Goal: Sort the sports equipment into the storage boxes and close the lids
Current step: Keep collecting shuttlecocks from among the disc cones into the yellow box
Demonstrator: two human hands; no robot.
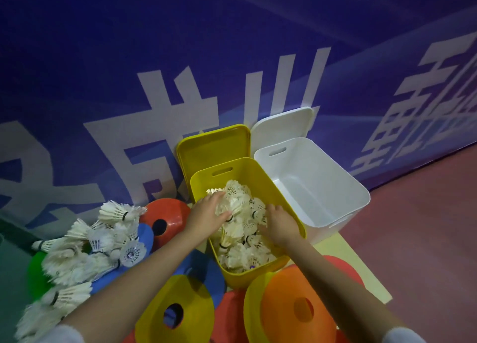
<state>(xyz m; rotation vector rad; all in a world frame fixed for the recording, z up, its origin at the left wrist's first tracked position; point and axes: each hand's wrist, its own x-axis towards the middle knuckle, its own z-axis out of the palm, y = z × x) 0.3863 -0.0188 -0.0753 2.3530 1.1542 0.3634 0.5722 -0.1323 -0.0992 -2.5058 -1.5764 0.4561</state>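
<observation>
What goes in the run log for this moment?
both hands in yellow box | shuttlecocks inside | white box empty | lids open

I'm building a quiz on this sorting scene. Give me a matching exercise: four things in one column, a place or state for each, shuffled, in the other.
Things:
1. yellow plastic storage box
2. white plastic storage box
3. loose heap of white feather shuttlecocks
4. yellow box lid

Places or states:
A. leaning upright against the blue wall
B. holds nothing
C. on the floor, left of the boxes
D. holds shuttlecocks, both hands inside

Pairs: 1-D, 2-B, 3-C, 4-A
</observation>
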